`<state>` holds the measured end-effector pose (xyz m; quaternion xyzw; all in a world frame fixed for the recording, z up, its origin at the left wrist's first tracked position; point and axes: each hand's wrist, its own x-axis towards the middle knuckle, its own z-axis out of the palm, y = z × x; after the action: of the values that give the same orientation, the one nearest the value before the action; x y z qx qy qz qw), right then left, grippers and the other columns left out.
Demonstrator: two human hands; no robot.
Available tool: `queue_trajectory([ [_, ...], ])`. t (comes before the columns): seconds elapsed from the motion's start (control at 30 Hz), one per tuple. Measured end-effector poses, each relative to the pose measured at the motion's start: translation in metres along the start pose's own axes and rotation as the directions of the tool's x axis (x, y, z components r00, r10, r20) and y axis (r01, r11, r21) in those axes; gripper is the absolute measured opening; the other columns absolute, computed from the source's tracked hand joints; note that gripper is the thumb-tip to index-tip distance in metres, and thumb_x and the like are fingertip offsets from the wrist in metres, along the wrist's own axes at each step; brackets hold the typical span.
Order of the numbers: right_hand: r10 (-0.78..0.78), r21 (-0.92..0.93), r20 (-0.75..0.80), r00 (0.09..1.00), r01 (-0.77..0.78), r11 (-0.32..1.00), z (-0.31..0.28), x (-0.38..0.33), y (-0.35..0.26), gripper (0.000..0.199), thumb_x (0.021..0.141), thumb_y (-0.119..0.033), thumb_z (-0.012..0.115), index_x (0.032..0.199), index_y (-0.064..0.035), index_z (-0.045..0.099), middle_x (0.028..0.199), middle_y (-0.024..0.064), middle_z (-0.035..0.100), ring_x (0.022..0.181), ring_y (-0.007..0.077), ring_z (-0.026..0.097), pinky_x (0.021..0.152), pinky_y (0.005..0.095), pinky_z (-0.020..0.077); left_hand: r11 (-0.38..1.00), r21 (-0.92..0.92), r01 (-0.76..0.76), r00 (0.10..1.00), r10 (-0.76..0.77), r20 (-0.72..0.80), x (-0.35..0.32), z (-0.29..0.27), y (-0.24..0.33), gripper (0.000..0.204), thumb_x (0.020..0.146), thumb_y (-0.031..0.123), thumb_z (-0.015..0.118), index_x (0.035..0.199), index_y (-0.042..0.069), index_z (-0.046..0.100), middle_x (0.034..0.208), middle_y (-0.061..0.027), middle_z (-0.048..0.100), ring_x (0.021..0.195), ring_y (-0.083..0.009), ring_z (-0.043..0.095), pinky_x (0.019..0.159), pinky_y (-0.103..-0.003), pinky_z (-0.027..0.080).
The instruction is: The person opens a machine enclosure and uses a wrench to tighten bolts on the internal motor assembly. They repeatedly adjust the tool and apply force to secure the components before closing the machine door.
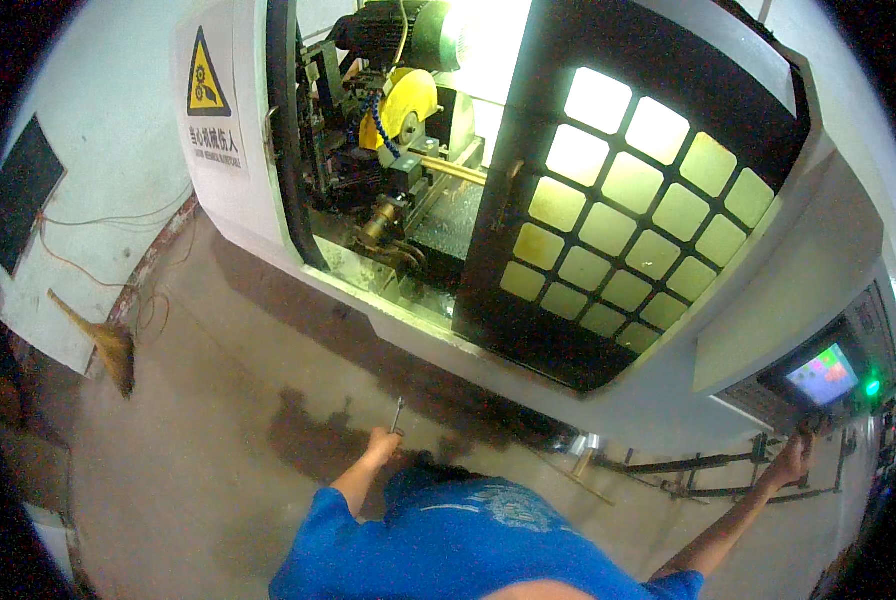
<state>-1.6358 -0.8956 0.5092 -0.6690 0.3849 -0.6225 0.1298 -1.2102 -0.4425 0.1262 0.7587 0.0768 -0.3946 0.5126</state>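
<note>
My left hand (382, 447) is closed around a slim metal wrench (398, 414), held upright above the floor in front of the machine. Far to the right, my right hand (794, 460) reaches up to the lower edge of the control panel (765, 388). Its fingers look drawn together there, and what they grip is too small to make out. A lit screen (823, 376) and a glowing green button (873, 385) sit just above that hand.
A white machine housing (468, 370) stands ahead, its dark windowed door (608, 220) slid partly aside. Inside are a yellow wheel guard (408, 105), a brass-coloured bar (455, 169) and a motor (383, 30). A broom (111, 350) leans at left; a dark metal frame (703, 465) stands below the panel.
</note>
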Motion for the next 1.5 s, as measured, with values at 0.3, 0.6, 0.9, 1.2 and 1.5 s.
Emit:
queue_trajectory([
  [0.3,-0.302,-0.132,-0.005,0.953,0.299,0.945,-0.005,0.004,0.023,0.018,0.071,-0.006,0.048,0.085,0.0049,0.05,0.089,0.0124,0.052,0.078,0.0209,0.048,0.069,0.0286,0.0398,0.999,0.002,-0.037,0.999,0.037,-0.011,-0.012,-0.005,0.003,0.016,0.065,0.013,0.054,0.073,0.0,0.056,0.056,-0.0101,0.051,0.042,-0.0182,0.047,0.035,-0.029,0.038],
  [0.6,-0.487,-0.237,0.048,0.872,0.483,0.843,-0.004,0.002,0.017,0.014,0.073,0.0,0.044,0.085,-0.0016,0.051,0.091,0.0151,0.05,0.079,0.0244,0.05,0.061,0.0305,0.0444,0.981,0.174,-0.087,0.994,0.098,-0.055,0.005,-0.005,-0.018,0.019,0.067,0.018,0.053,0.071,-0.001,0.055,0.053,-0.0089,0.05,0.041,-0.0179,0.048,0.037,-0.031,0.04],
  [0.9,0.024,0.108,-0.063,0.998,-0.017,0.994,-0.006,0.006,0.022,0.013,0.069,-0.001,0.051,0.082,-0.0009,0.053,0.091,0.0145,0.05,0.078,0.0231,0.05,0.059,0.0286,0.0455,0.995,0.084,-0.058,0.997,0.063,-0.054,0.001,0.001,-0.011,0.018,0.065,0.016,0.054,0.07,-0.002,0.055,0.051,-0.0088,0.049,0.041,-0.0171,0.047,0.036,-0.029,0.039],
  [1.2,-0.557,-0.163,0.023,0.83,0.553,0.817,0.006,-0.003,-0.007,0.012,0.073,-0.006,0.048,0.083,-0.0071,0.053,0.092,0.0144,0.05,0.079,0.0282,0.052,0.059,0.0316,0.0467,0.986,0.163,-0.042,0.995,0.055,-0.079,-0.006,-0.007,-0.014,0.019,0.063,0.015,0.057,0.074,0.0,0.058,0.053,-0.0099,0.052,0.041,-0.0181,0.049,0.038,-0.03,0.039],
  [1.5,-0.176,-0.087,-0.019,0.984,0.174,0.981,-0.013,0.003,0.032,0.02,0.071,-0.004,0.046,0.09,0.0014,0.052,0.09,0.0134,0.052,0.08,0.0226,0.051,0.064,0.0284,0.045,0.972,0.236,-0.022,0.996,0.041,-0.075,-0.018,-0.008,-0.001,0.018,0.064,0.014,0.056,0.079,0.003,0.059,0.058,-0.0104,0.054,0.044,-0.0182,0.051,0.041,-0.029,0.042],
])
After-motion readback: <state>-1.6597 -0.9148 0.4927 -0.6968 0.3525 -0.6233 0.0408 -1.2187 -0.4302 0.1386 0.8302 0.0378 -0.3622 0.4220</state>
